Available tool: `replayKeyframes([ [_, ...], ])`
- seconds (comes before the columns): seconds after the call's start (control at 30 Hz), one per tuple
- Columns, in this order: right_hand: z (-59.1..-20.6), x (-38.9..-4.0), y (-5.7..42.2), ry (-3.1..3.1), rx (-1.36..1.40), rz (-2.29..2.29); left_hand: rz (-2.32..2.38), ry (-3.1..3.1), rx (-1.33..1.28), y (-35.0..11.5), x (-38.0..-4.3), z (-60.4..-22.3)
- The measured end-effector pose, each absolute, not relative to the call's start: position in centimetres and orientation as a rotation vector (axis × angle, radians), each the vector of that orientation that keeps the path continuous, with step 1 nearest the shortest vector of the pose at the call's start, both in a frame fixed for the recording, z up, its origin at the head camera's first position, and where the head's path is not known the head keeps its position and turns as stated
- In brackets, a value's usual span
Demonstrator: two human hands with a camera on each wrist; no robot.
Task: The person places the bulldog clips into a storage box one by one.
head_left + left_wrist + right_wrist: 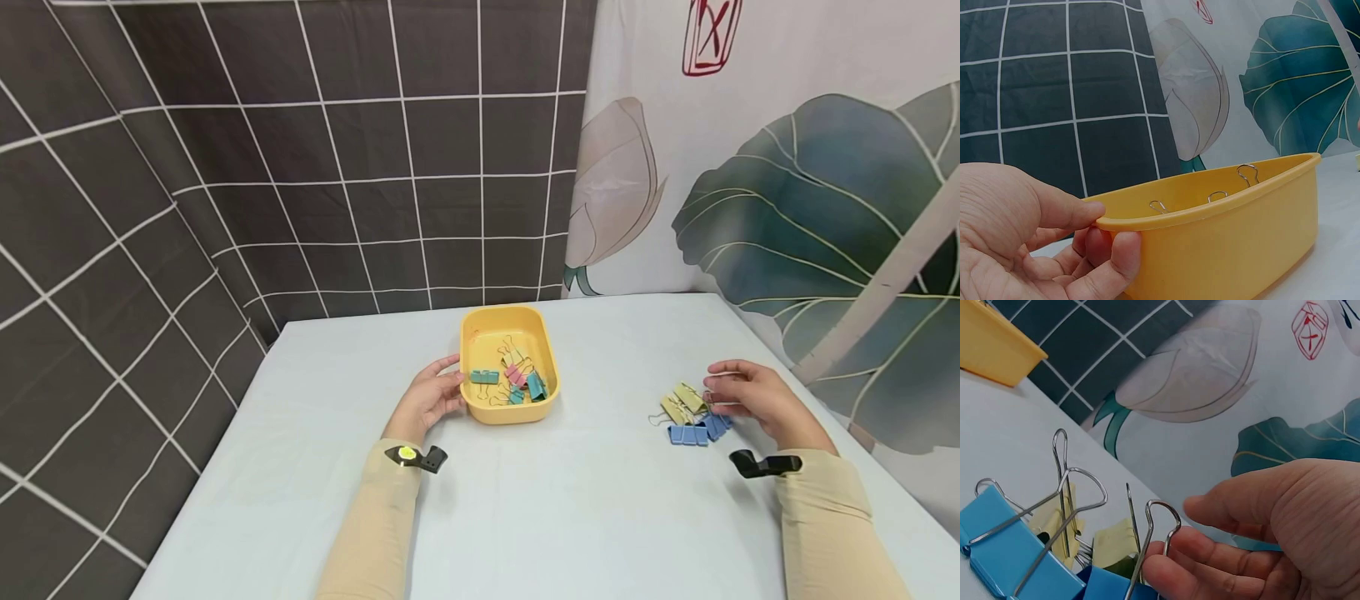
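My left hand (pixel 425 403) grips the left side of a yellow plastic box (pixel 516 413). In the left wrist view the thumb lies at the rim, with curled fingers against the outer wall. Several binder clips lie inside, among them a teal one (pixel 484 377) and a pink one (pixel 515 375). On the right, my right hand (pixel 759 398) is beside a small pile of yellow binder clips (pixel 675 409) and blue binder clips (pixel 687 435). Its loosely bent fingers are right at a blue clip's wire handle (pixel 1152 509) in the right wrist view, the thumb standing apart from them.
A white-covered table (pixel 585 500) carries the box and the pile. Behind it hang a dark cloth with a white grid (pixel 360 150) and a pale cloth with a leaf print (pixel 810 200). Between box and pile lies a stretch of tabletop.
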State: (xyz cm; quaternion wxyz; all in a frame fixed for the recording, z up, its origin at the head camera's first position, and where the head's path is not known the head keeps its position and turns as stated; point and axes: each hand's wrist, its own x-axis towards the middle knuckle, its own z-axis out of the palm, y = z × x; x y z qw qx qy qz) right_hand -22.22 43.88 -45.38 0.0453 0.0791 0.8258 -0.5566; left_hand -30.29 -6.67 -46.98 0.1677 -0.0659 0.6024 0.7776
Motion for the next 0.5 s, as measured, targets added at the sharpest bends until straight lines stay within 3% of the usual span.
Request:
replayKeyframes([
  [0.5, -45.42, -22.33, 44.00, 2.616, 0.171, -1.491, 2.209, 1.715, -0.178, -6.74, -30.33, -47.02],
])
